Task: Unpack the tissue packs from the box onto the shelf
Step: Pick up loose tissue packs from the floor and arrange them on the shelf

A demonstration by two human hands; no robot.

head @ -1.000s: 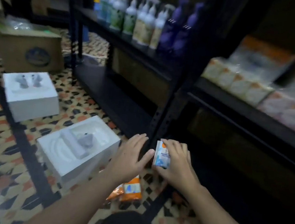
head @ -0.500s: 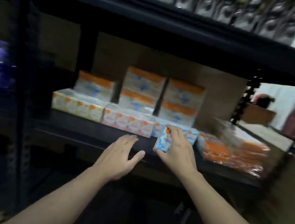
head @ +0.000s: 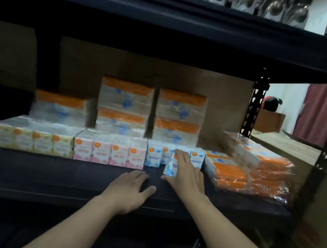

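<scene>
My right hand (head: 185, 175) grips a small blue tissue pack (head: 170, 167) and holds it tilted against the front of the blue pack row (head: 152, 157) on the dark shelf (head: 55, 173). The pack's lower end touches the shelf board. My left hand (head: 131, 190) rests flat on the shelf's front part, fingers relaxed, holding nothing. Pink packs (head: 108, 151) and yellow packs (head: 32, 141) line up to the left of the blue ones. The box is out of view.
Larger orange-topped tissue bundles (head: 124, 104) are stacked behind the front row. Flat orange-wrapped packs (head: 253, 171) lie piled at the right end. A black perforated upright (head: 255, 106) stands at the back right, another at the front right. The upper shelf board hangs low overhead.
The view swung from the floor up to the shelf. My right hand carried the blue pack forward to the blue row; my left hand came down onto the shelf board.
</scene>
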